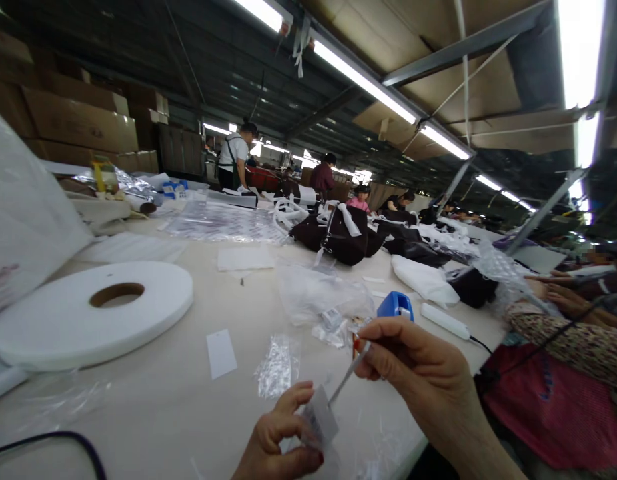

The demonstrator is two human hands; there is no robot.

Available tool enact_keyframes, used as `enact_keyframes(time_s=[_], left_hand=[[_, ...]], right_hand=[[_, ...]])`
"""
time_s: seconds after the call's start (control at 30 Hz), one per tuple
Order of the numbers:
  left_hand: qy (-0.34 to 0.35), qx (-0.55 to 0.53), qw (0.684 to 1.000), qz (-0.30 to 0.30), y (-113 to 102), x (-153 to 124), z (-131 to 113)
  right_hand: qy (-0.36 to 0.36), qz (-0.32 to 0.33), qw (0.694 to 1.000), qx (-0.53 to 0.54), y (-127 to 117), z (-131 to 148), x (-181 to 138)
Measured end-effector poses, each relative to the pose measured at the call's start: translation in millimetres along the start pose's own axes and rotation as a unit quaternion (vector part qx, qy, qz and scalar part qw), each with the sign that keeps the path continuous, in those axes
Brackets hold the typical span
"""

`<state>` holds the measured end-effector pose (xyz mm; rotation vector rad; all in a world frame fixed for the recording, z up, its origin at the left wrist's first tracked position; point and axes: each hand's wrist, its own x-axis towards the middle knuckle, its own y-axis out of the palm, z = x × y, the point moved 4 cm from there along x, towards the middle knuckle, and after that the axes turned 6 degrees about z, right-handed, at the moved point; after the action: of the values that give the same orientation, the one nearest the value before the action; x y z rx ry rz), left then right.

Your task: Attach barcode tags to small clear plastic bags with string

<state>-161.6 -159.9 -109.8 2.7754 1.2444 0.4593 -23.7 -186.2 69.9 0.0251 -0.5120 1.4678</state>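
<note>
My left hand [278, 440] pinches a small white paper tag [319, 421] with a printed barcode, low in the head view. My right hand [413, 373] is closed on a thin white tool [349, 375] whose tip touches the tag. Both hands hover above the pale table [178, 393] near its front edge. A blue tape dispenser [395, 307] stands just beyond my right hand. A loose white tag [221, 353] and clear plastic wrappers [278, 365] lie to the left of my hands.
A large white tape roll [88, 313] lies at left. Clear bags [323, 293] and dark handbags [338, 237] sit mid-table. A co-worker's hands [563, 297] work at right. Other people stand far back beside stacked cardboard boxes [78, 120].
</note>
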Motion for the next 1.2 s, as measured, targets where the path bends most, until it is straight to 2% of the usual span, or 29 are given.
enact_keyframes(time_s=[0.1, 0.27, 0.4, 0.5, 0.67, 0.83, 0.93, 1.07, 1.2], left_hand=[[0.034, -0.062, 0.997, 0.035, 4.2, 1.6, -2.7], [-0.008, -0.089, 0.994, 0.057, 8.1, 0.4, 6.2], [-0.029, -0.107, 0.993, 0.051, 7.5, -0.1, 12.3], [-0.063, -0.135, 0.988, 0.034, 7.5, -0.3, 14.5], [-0.125, -0.188, 0.974, -0.014, 8.9, -1.9, 17.6], [-0.168, -0.206, 0.961, -0.076, 3.5, -3.0, 21.3], [-0.176, -0.207, 0.957, -0.099, 2.0, -2.6, 21.5], [-0.181, -0.213, 0.955, -0.095, 7.0, -3.0, 26.0], [-0.187, -0.214, 0.956, -0.078, 10.6, -5.4, 36.4]], right_hand=[[0.000, -0.007, 1.000, 0.015, 1.4, -0.9, 1.9], [0.033, -0.045, 0.998, 0.042, -0.2, -5.1, 5.0], [0.057, -0.043, 0.997, 0.036, -6.8, -15.9, 13.8], [0.105, -0.066, 0.991, 0.040, -15.7, -37.1, 23.9], [0.181, -0.082, 0.980, 0.010, -27.0, -89.5, 34.0], [0.187, -0.093, 0.974, -0.083, -30.6, -120.7, 9.9], [0.193, -0.054, 0.974, -0.104, -15.1, -125.1, -20.2], [0.269, 0.075, 0.960, -0.017, 25.4, -135.2, -56.2], [0.329, 0.084, 0.933, 0.117, 49.5, -144.8, -69.0]])
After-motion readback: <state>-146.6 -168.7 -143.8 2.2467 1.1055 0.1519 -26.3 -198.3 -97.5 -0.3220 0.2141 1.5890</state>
